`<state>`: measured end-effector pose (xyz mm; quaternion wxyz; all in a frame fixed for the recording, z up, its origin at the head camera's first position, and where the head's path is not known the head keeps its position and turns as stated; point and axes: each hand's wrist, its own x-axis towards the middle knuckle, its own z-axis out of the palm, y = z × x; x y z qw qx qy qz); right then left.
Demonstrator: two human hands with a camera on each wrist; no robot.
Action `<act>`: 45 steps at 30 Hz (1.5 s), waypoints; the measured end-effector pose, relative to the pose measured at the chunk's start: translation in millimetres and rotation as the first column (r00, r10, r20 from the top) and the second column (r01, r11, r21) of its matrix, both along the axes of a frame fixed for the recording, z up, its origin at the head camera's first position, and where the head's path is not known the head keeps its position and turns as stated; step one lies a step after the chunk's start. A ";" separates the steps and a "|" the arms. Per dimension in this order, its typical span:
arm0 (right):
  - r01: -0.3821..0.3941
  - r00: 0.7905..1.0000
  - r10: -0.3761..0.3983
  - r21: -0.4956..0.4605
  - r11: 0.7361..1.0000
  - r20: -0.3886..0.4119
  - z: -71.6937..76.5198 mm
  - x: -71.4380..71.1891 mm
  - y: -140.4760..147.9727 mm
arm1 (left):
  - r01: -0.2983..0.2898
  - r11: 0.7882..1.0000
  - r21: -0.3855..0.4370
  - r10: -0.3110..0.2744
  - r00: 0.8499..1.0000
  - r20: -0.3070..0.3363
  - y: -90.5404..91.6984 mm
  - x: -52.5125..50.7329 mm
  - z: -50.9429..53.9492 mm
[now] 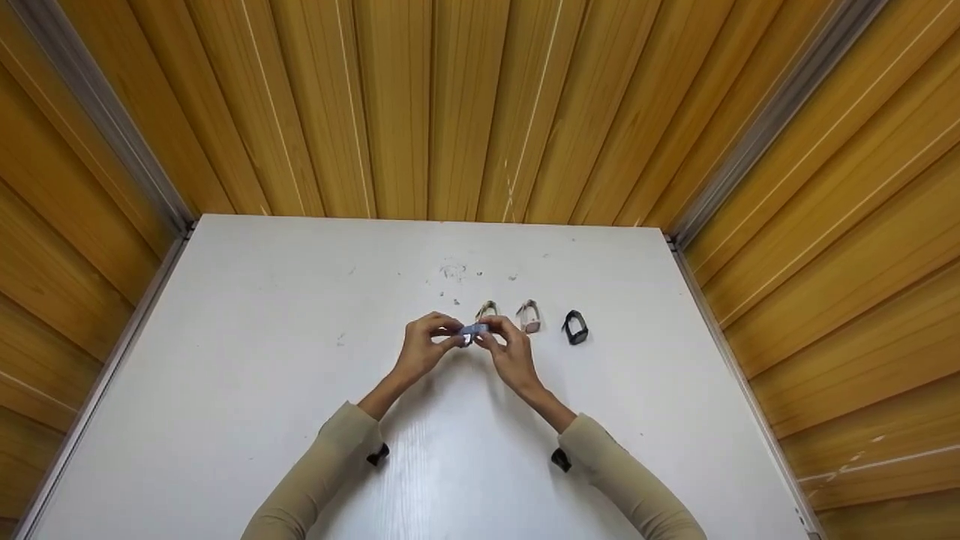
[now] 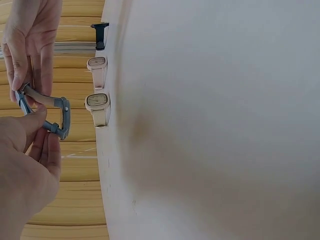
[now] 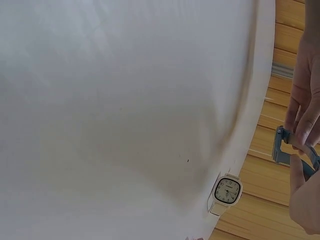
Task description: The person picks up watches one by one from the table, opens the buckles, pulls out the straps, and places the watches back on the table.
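A wooden wall (image 1: 450, 112) stands behind a white table (image 1: 225, 390), and 2 sleeves (image 1: 311, 469) reach in from the near side. The left hand (image 1: 426, 343) pinches the strap of the blue watch (image 1: 474, 330) just beside its case, thumb against fingers; the right hand (image 1: 512, 351) pinches the same strap at the far side of the loop, where the 2 ends appear to meet. The watch is held up off the table between the hands, in front of the cream watch (image 1: 487, 309); the pink watch (image 1: 530, 319) and then the black watch (image 1: 576, 328) stand further right, each apart from the next. The case (image 2: 65, 117) is the firm part, so I judge the left hand does best to brace there while the right works the strap (image 2: 47, 100), which looks soft and likely to twist. Lining up the 2 ends flat before pressing or pulling should spare the small fastening, best done in short moves with light fingertips. Whether it is fastened I cannot tell: fingers cover it. A few dark specks (image 1: 453, 270) mark the table beyond.
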<state>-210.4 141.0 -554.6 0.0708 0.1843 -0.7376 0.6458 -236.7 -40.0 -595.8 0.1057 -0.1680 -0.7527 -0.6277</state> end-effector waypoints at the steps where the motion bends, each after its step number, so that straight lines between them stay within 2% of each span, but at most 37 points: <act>1: -0.005 1.000 0.005 -0.013 1.000 0.016 -0.1 0.1 0.1 | -0.004 1.000 -0.009 0.004 1.000 0.000 -0.2 0.7 0.5; 4: -0.012 0.999 0.013 -0.027 1.000 0.039 0.0 0.6 -0.1 | -0.006 1.000 -0.016 0.006 1.000 0.002 -0.9 2.5 2.3; 14: -0.006 0.998 0.011 0.099 0.995 -0.056 5.2 2.6 -1.2 | -0.032 0.998 -0.049 0.032 0.999 -0.016 -4.4 6.4 0.4; 20: -0.003 0.995 0.017 0.143 0.990 -0.094 9.0 4.5 0.6 | -0.017 0.999 -0.045 0.016 1.000 -0.022 -3.5 6.4 -0.9; 22: -0.004 0.996 0.017 0.145 0.989 -0.089 8.8 4.3 0.5 | -0.012 0.999 -0.032 0.012 1.000 -0.019 -2.7 6.3 -1.0; 25: 0.008 0.997 0.003 0.146 0.989 -0.075 -2.1 -1.4 -0.1 | -0.010 1.000 -0.019 0.010 1.000 -0.022 -1.8 6.0 0.5; 30: 0.030 0.997 -0.022 0.114 0.993 -0.074 -21.6 -10.9 0.2 | -0.002 1.000 -0.020 0.002 1.000 -0.018 -2.8 4.8 3.4; 40: -0.006 1.000 0.006 -0.006 1.000 -0.009 -25.9 -7.7 1.5 | 0.010 0.995 -0.095 -0.014 0.999 -0.042 -5.2 7.3 4.3; 45: -0.016 1.000 0.016 -0.026 1.000 -0.007 -27.6 -6.1 3.4 | 0.017 0.997 -0.076 -0.021 0.999 -0.044 -4.0 9.0 2.7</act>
